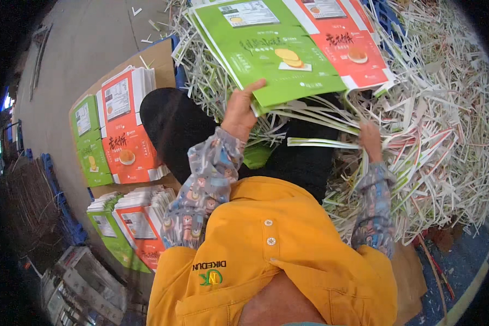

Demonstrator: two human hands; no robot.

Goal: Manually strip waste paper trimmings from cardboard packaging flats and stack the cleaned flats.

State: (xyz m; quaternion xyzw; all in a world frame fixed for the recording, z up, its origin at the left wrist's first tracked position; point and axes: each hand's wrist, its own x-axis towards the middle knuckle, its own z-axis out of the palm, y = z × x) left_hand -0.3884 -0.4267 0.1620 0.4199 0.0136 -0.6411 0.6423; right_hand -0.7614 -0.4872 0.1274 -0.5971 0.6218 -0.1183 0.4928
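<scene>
A stack of flat printed carton sheets (255, 68), green on the left and orange-red on the right, lies in front of me at the top. My left hand (239, 112) is closed on its lower left corner, thumb on top of the sheets. To the right, my slightly blurred right hand (370, 140) grips a bunch of thin white and green paper strips (323, 143). Some of these strips run up to the lower edge of the sheets. Whether they are still joined to it I cannot tell.
A large heap of shredded paper strips (440, 103) spreads along the right. On the left, stacked green and red carton sheets (126, 149) rest on brown cardboard, with another stack (138, 220) nearer me. Blue pallet edges (65, 204) and grey floor (100, 38) lie farther left.
</scene>
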